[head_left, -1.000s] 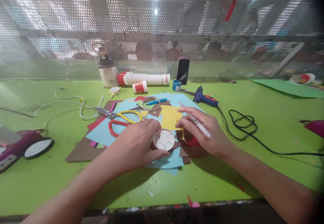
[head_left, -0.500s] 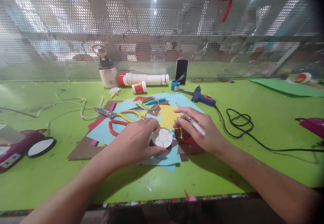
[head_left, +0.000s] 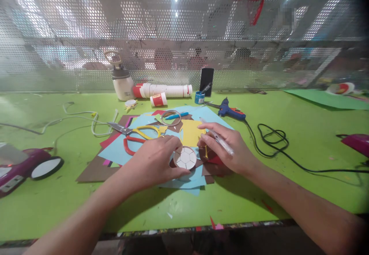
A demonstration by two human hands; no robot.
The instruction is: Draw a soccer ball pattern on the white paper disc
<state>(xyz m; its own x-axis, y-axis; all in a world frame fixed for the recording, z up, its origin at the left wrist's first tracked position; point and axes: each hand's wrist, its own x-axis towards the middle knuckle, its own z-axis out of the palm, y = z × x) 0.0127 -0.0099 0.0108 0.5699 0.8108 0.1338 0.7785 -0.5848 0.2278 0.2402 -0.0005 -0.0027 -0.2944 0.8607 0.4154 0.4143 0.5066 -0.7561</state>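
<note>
White with dark lines, the round piece (head_left: 185, 158) is pinched between thumb and fingers of the left hand (head_left: 160, 155) over coloured papers (head_left: 115, 153), presumably turned up for visibility; the pen (head_left: 222, 143) is gripped by the right hand (head_left: 238, 144), slanted as for writing.

The left hand (head_left: 155, 157) is ungloved; its thumb (head_left: 180, 172) and index finger (head_left: 174, 142) are exposed, with a rounded knuckle line. The right hand (head_left: 230, 143) is also ungloved and has slender digits. The left forearm (head_left: 89, 209) and right forearm (head_left: 300, 195) are bare, widening from narrow wrists (head_left: 255, 168) towards the near edge of the table (head_left: 150, 216). Fingernail detail is too small to read.
</note>
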